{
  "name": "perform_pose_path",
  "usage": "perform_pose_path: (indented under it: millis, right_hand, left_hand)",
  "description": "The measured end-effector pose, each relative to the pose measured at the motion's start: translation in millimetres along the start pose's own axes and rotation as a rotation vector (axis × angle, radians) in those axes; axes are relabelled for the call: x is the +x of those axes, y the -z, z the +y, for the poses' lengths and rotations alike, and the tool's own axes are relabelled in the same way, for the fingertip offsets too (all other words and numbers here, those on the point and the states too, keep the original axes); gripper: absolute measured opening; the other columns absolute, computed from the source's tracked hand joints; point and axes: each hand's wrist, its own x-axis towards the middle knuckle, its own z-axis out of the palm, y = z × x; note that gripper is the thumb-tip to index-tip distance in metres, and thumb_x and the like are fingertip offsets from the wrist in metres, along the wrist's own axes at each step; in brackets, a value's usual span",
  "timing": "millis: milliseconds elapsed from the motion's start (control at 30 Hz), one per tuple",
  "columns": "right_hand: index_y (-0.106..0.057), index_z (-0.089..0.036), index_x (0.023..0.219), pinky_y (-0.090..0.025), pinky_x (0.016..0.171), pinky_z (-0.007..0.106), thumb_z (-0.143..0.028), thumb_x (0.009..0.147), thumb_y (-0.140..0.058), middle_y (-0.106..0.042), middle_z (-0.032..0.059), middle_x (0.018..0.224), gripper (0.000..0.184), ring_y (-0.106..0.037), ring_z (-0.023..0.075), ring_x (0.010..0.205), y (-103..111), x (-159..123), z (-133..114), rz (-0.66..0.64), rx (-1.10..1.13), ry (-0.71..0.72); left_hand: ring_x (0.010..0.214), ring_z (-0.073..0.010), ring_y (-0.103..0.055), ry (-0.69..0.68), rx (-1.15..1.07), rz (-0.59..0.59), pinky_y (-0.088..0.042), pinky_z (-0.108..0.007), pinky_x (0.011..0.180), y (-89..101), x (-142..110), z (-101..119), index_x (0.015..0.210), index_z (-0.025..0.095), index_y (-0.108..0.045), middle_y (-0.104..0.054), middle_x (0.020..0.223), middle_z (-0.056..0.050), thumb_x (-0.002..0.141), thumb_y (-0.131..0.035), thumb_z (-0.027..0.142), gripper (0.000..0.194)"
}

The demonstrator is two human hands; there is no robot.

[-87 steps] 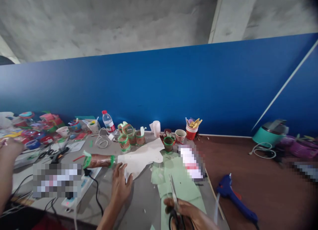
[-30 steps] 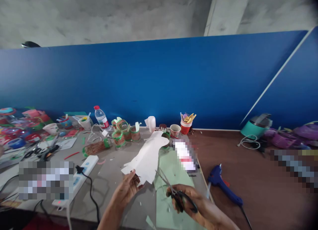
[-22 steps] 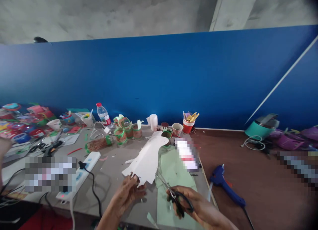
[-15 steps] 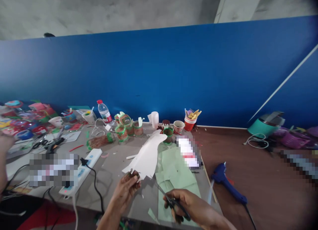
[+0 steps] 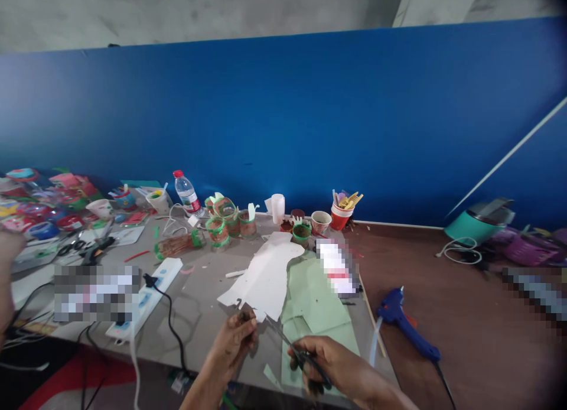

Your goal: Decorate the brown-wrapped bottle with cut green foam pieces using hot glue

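My left hand [image 5: 235,338] is closed, thumb and fingers pinched at the lower edge of a white paper cutout [image 5: 268,274]. Dark stains show on its fingertips. The cutout has a jagged lower edge and lies partly over sheets of pale green paper [image 5: 316,295]. My right hand [image 5: 325,363] grips black-handled scissors [image 5: 283,334]. Their blades point up and left, with the tips close to the cutout's lower edge. Whether the blades touch the paper I cannot tell.
Behind the cutout stand green-rimmed brown jars [image 5: 218,231], a water bottle [image 5: 187,194] and a red cup of plastic cutlery [image 5: 342,215]. A power strip [image 5: 146,301] lies left, a blue glue gun [image 5: 407,324] right. Another person's arm [image 5: 5,280] enters at far left.
My left hand has gone from resting on the cutout to pinching its lower edge, and the cutout has turned. The scissors have swung leftward towards it. The green-ended brown bottle has moved back.
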Motion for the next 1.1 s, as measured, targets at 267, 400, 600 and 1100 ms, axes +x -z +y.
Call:
perform_pose_path:
  millis: [267,400,600,1100]
  right_hand:
    - [-0.061,-0.014,0.086,-0.040,0.050,0.021,-0.032,0.066,-0.068,-0.052,-0.0047,0.057,0.028,-0.051,0.0092,0.049,1.1,4.1,14.3,-0.018,-0.054,-0.069]
    - [-0.061,-0.014,0.083,-0.041,0.051,0.021,-0.030,0.067,-0.067,-0.052,-0.0045,0.056,0.024,-0.051,0.0094,0.049,1.1,11.1,18.9,-0.040,-0.050,-0.046]
    - [-0.058,-0.015,0.082,-0.037,0.053,0.021,-0.038,0.071,-0.069,-0.048,-0.0054,0.060,0.028,-0.048,0.0083,0.052,0.9,19.7,18.7,-0.054,0.007,0.003]
    - [-0.057,-0.015,0.076,-0.034,0.049,0.020,-0.039,0.065,-0.073,-0.043,-0.0074,0.055,0.031,-0.047,0.0080,0.048,-13.6,37.3,11.6,-0.034,0.119,0.028]
  left_hand:
    - [0.034,-0.0042,-0.041,-0.097,0.093,0.041,-0.028,-0.015,0.036,-1.0,-4.0,-6.8,0.073,0.015,-0.061,-0.056,0.047,0.005,0.048,-0.085,0.039,0.042]
    - [0.033,-0.0042,-0.040,-0.083,0.054,0.108,-0.026,-0.016,0.037,-2.4,-8.4,-4.7,0.078,0.014,-0.062,-0.054,0.046,0.006,0.045,-0.084,0.037,0.045]
    - [0.034,-0.0044,-0.038,-0.063,0.005,0.114,-0.024,-0.017,0.038,-2.8,-12.0,-3.9,0.079,0.015,-0.061,-0.053,0.047,0.006,0.047,-0.081,0.036,0.043]
    - [0.035,-0.0036,-0.036,-0.004,-0.003,0.112,-0.021,-0.016,0.037,-4.4,-25.6,-10.9,0.077,0.016,-0.057,-0.050,0.046,0.008,0.046,-0.081,0.036,0.044]
